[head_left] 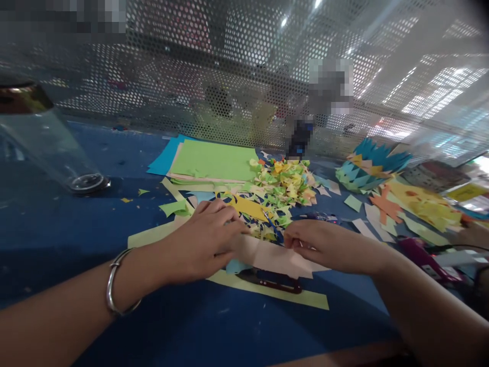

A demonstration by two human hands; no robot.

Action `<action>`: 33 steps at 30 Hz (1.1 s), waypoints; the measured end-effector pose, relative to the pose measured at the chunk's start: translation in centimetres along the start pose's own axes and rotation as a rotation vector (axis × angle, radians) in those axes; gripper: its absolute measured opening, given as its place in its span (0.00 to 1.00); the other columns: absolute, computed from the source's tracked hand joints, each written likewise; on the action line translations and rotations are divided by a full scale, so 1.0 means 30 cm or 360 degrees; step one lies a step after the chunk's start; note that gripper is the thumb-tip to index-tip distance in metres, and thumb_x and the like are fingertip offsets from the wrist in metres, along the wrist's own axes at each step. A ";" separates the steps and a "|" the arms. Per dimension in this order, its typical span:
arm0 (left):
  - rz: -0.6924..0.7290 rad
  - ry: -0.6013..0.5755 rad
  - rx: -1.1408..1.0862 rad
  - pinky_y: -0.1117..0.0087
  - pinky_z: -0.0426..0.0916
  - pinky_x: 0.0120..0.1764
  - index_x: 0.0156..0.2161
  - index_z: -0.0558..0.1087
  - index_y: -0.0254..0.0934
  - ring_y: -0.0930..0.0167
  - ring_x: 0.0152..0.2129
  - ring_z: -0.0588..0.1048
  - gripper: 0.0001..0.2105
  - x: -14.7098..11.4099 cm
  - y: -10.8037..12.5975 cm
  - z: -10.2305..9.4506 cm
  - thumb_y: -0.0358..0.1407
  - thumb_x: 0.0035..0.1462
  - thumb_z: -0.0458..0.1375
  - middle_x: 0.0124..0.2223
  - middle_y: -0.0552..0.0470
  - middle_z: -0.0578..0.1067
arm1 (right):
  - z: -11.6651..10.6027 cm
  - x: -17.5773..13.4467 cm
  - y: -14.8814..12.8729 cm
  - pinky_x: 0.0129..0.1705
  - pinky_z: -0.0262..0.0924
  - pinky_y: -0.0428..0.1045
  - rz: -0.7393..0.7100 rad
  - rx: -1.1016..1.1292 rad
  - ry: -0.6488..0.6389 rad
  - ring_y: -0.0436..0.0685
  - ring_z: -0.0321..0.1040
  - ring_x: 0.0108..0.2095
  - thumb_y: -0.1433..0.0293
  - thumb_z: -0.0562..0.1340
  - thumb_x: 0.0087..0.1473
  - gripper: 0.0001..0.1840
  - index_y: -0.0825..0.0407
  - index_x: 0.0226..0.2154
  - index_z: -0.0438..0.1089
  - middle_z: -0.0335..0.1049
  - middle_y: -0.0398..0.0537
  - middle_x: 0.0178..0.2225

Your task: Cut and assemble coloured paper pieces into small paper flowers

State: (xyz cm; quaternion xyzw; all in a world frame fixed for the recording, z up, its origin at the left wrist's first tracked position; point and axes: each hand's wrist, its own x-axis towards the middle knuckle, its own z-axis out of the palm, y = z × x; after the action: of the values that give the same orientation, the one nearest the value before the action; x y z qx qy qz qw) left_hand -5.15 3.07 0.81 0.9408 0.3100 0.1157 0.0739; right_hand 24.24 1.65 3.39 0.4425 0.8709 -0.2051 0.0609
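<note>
A pale peach paper strip [275, 255] with a notched right end lies between my hands. My left hand [208, 239], wearing a silver bangle at the wrist, grips the strip's left part between thumb and fingers. At its far edge, my right hand [324, 242] has curled fingers closed on the paper; the fingertips are partly hidden. Just below the strip sits a dark red-handled cutting tool [280, 284] on a long pale yellow-green strip [313, 299]. Beyond my hands are a yellow paper piece [250, 208] and a thin blue tool [272, 223].
A heap of small paper scraps [288, 181] lies ahead, beside stacked green sheets [217, 159]. A clear bottle [49, 148] stands left. To the right are a layered paper crown shape [370, 168], an orange paper piece [385, 205] and a magenta glue gun [426, 260]. Perforated metal panels [171, 86] rise behind.
</note>
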 end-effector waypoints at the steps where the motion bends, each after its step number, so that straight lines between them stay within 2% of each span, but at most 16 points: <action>1: -0.0003 0.0004 0.0008 0.52 0.60 0.48 0.51 0.72 0.42 0.56 0.47 0.67 0.14 0.003 -0.008 0.000 0.33 0.60 0.56 0.47 0.44 0.72 | -0.002 -0.001 -0.001 0.40 0.58 0.50 0.0020 0.0002 0.0013 0.56 0.67 0.39 0.75 0.54 0.61 0.09 0.50 0.40 0.68 0.71 0.46 0.38; 6: -0.0092 0.0125 0.0005 0.55 0.59 0.47 0.44 0.74 0.42 0.59 0.43 0.70 0.12 0.015 -0.061 -0.014 0.30 0.63 0.49 0.43 0.48 0.75 | -0.005 -0.006 -0.005 0.36 0.56 0.50 0.0099 -0.0002 0.0002 0.55 0.66 0.36 0.75 0.54 0.61 0.08 0.50 0.39 0.66 0.70 0.45 0.36; 10: -0.0378 0.0223 -0.0010 0.60 0.62 0.42 0.41 0.74 0.41 0.59 0.41 0.73 0.10 0.014 -0.111 -0.043 0.32 0.62 0.51 0.43 0.48 0.77 | 0.008 -0.013 0.007 0.36 0.55 0.50 0.0083 -0.0038 0.0009 0.56 0.67 0.35 0.71 0.54 0.63 0.06 0.51 0.37 0.66 0.70 0.47 0.36; 13: -0.0636 0.0183 0.0011 0.64 0.63 0.36 0.47 0.74 0.41 0.60 0.36 0.75 0.12 0.010 -0.152 -0.066 0.35 0.61 0.52 0.44 0.46 0.78 | 0.012 -0.020 0.016 0.37 0.56 0.50 0.0068 0.0005 0.0030 0.57 0.67 0.37 0.68 0.54 0.64 0.08 0.50 0.38 0.68 0.71 0.47 0.37; 17: -0.0874 0.0173 0.0053 0.63 0.66 0.37 0.56 0.71 0.40 0.57 0.38 0.76 0.20 0.009 -0.199 -0.081 0.37 0.59 0.53 0.50 0.42 0.77 | 0.010 -0.026 0.017 0.37 0.56 0.49 0.0071 0.0065 0.0040 0.56 0.67 0.37 0.68 0.55 0.63 0.07 0.50 0.40 0.69 0.71 0.47 0.37; 21: -0.1026 0.0146 0.0049 0.61 0.68 0.37 0.61 0.65 0.41 0.55 0.41 0.77 0.23 0.009 -0.230 -0.076 0.39 0.60 0.52 0.54 0.41 0.75 | 0.013 -0.027 0.007 0.39 0.56 0.50 0.0032 0.0069 -0.0003 0.56 0.66 0.37 0.69 0.58 0.59 0.06 0.51 0.41 0.68 0.71 0.47 0.39; 24: -0.1006 0.0172 0.0006 0.60 0.69 0.41 0.62 0.62 0.38 0.54 0.50 0.73 0.23 0.004 -0.243 -0.065 0.39 0.63 0.50 0.61 0.40 0.68 | 0.017 -0.028 0.000 0.37 0.56 0.50 0.0041 0.0062 -0.0023 0.55 0.65 0.35 0.70 0.59 0.58 0.04 0.51 0.37 0.67 0.69 0.46 0.36; 27: -0.0956 0.0239 0.0119 0.53 0.66 0.50 0.61 0.63 0.38 0.51 0.56 0.66 0.22 0.001 -0.238 -0.058 0.39 0.64 0.49 0.61 0.38 0.66 | 0.019 -0.030 0.001 0.35 0.54 0.49 0.0026 0.0062 -0.0037 0.54 0.63 0.33 0.71 0.58 0.58 0.01 0.51 0.34 0.65 0.67 0.45 0.34; 30: -0.0812 0.0409 0.0323 0.47 0.60 0.57 0.58 0.67 0.36 0.51 0.57 0.64 0.19 0.005 -0.200 -0.056 0.37 0.65 0.49 0.57 0.38 0.69 | 0.016 -0.029 0.010 0.34 0.54 0.48 -0.0014 0.0124 -0.0021 0.52 0.62 0.32 0.73 0.57 0.59 0.03 0.51 0.32 0.64 0.67 0.44 0.33; 33: -0.0561 0.0543 0.0151 0.54 0.63 0.55 0.52 0.71 0.37 0.57 0.53 0.69 0.14 0.014 -0.122 -0.048 0.36 0.65 0.51 0.52 0.42 0.73 | 0.005 -0.024 0.012 0.34 0.55 0.48 -0.0024 0.0220 0.0022 0.51 0.62 0.31 0.71 0.59 0.60 0.04 0.51 0.32 0.64 0.67 0.43 0.32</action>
State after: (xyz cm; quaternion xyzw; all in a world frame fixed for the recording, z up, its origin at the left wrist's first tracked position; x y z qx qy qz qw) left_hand -7.28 6.32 1.50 0.8415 0.4822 0.2434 -0.0046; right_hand 24.96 1.24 3.34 0.4405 0.8584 -0.2620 0.0227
